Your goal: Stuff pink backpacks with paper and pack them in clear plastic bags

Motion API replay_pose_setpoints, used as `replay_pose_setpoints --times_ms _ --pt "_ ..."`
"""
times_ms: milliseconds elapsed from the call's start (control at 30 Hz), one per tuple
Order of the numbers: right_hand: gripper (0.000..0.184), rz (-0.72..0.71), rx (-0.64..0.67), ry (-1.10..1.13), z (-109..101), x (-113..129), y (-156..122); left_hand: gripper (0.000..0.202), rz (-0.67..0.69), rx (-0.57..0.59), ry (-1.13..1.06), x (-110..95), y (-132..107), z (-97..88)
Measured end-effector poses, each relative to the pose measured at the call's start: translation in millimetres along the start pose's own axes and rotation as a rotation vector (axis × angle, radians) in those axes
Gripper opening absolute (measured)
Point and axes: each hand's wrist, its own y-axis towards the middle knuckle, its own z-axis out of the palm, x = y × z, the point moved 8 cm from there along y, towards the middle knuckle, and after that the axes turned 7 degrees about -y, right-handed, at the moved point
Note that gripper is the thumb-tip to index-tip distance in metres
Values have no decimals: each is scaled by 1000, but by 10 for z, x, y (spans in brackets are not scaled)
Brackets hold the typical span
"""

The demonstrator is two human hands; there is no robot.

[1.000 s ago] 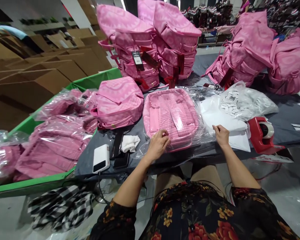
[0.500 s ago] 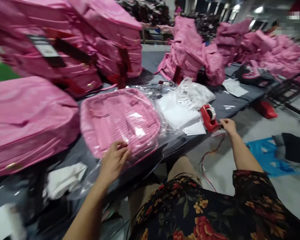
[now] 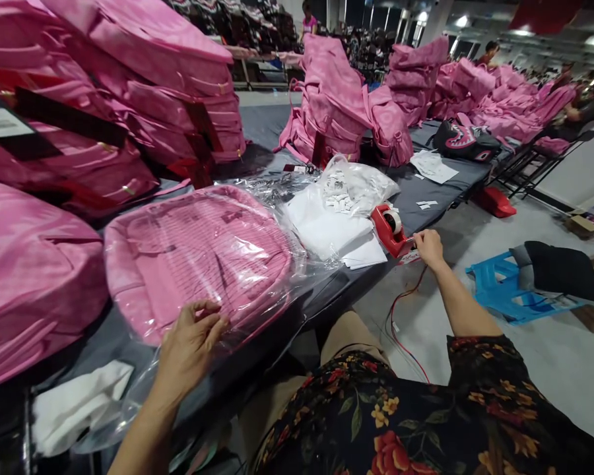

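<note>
A pink backpack (image 3: 198, 244) lies flat on the table inside a clear plastic bag (image 3: 272, 290). At the bag's near edge is my left hand (image 3: 191, 346), its fingers curled and closed on the plastic. My right hand (image 3: 429, 247) pinches at the front end of a red tape dispenser (image 3: 389, 236), where the end of the tape sits. The strip of tape between the fingers is too small to see clearly. A white roll shows in the top of the dispenser, which stands near the table edge.
White papers (image 3: 321, 227) and a clear bag of small white pieces (image 3: 356, 188) lie beside the dispenser. Stacked pink backpacks (image 3: 178, 99) stand behind and left. A blue stool (image 3: 495, 284) with a dark cushion is on the floor at right. Other people are farther back.
The view has turned slightly right, so the table's things appear farther left. Both hands keep their places, the left at the bag and the right at the tape dispenser.
</note>
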Motion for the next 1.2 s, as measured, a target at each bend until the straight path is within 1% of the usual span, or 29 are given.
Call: replay_pose_setpoints --times_ms 67,100,167,200,233,300,367,400,433,467,500,533,600,633,667,700,733,767,800,833,900,967,1000,1033,1067,1100,1133,1200 --pt "27 96 -7 125 -55 -163 -165 57 -9 19 1 -9 2 6" --pt "29 171 12 229 -24 -248 -256 56 -22 31 4 -25 2 4" --pt "37 304 85 445 163 -319 -444 55 -57 51 9 -88 -2 -12" --pt "42 335 134 525 301 -274 -535 53 -74 61 6 -134 -4 -22" --pt "48 341 188 578 454 -174 -626 52 -89 73 0 -185 -5 -27" --pt "56 322 327 653 781 150 -843 48 -108 105 -17 -273 6 -21" --pt "58 262 511 753 1059 620 -1119 42 -127 134 -21 -310 32 -7" --pt "55 196 611 818 1140 910 -1266 39 -136 141 -17 -312 46 -5" --pt "53 95 707 880 1170 1233 -1408 37 -142 141 -11 -310 59 -6" --pt "51 -49 799 917 1153 1582 -1544 35 -144 139 -7 -308 68 -10" --pt "49 -237 882 910 1100 1947 -1679 34 -144 133 -5 -308 73 -15" --pt "48 -458 950 849 1034 2309 -1818 33 -142 126 -5 -310 75 -19" --pt "43 -941 1037 583 958 2952 -2121 32 -134 116 -12 -315 75 -16" --pt "39 -1165 1053 423 972 3205 -2265 32 -132 116 -15 -315 75 -8" --pt "34 -1357 1047 262 1024 3409 -2384 31 -131 119 -18 -314 76 2" --pt "28 -1505 1022 106 1112 3571 -2466 31 -129 122 -21 -312 79 14" --pt "23 -1603 981 -42 1228 3701 -2506 30 -125 124 -24 -311 83 24" --pt "19 -1655 937 -169 1356 3803 -2508 30 -119 123 -27 -313 87 29" --pt "16 -1665 899 -264 1478 3885 -2475 30 -111 118 -29 -316 89 30" --pt "17 -1636 877 -326 1585 3943 -2412 31 -103 112 -30 -321 90 26" --pt "29 -1491 861 -358 1715 3987 -2207 30 -94 103 -30 -328 84 15" --pt "35 -1289 809 -326 1708 3944 -1948 29 -93 103 -30 -333 76 10" --pt "33 -1200 761 -295 1654 3902 -1840 29 -93 106 -30 -336 74 11" --pt "31 -1147 721 -257 1584 3856 -1787 28 -94 108 -29 -340 75 14" --pt "30 -1135 699 -216 1516 3817 -1801 28 -94 108 -28 -344 80 19" --pt "30 -1163 703 -188 1466 3785 -1880 28 -94 107 -26 -350 86 23" --pt "30 -1220 730 -181 1444 3761 -2010 29 -94 102 -22 -357 92 24" --pt "31 -1334 791 -248 1480 3722 -2297 29 -85 88 -11 -379 90 8"
